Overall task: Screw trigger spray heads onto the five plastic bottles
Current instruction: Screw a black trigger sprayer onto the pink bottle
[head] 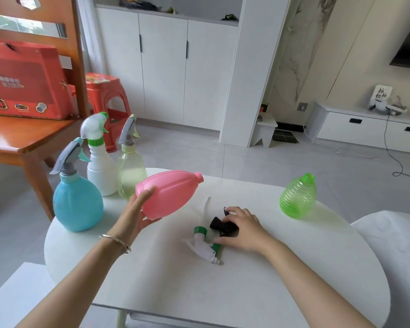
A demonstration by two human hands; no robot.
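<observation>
My left hand [137, 213] holds the pink bottle [169, 194] by its base, tilted in the air with its open neck pointing right. My right hand [240, 229] lies over a black spray head [220, 225] on the white table [270, 280], fingers curled around it. A white and green spray head [202, 246] lies loose just left of that hand. The green ribbed bottle [297, 197] stands capless at the right. At the left stand the blue bottle [77, 202], the white bottle [101, 170] and the pale clear bottle [131, 171], each with a spray head on.
A wooden chair [29, 138] with a red box [24, 79] stands left of the table, a red stool [104, 95] behind it. A white seat [398, 245] is at the right. White cabinets line the far wall.
</observation>
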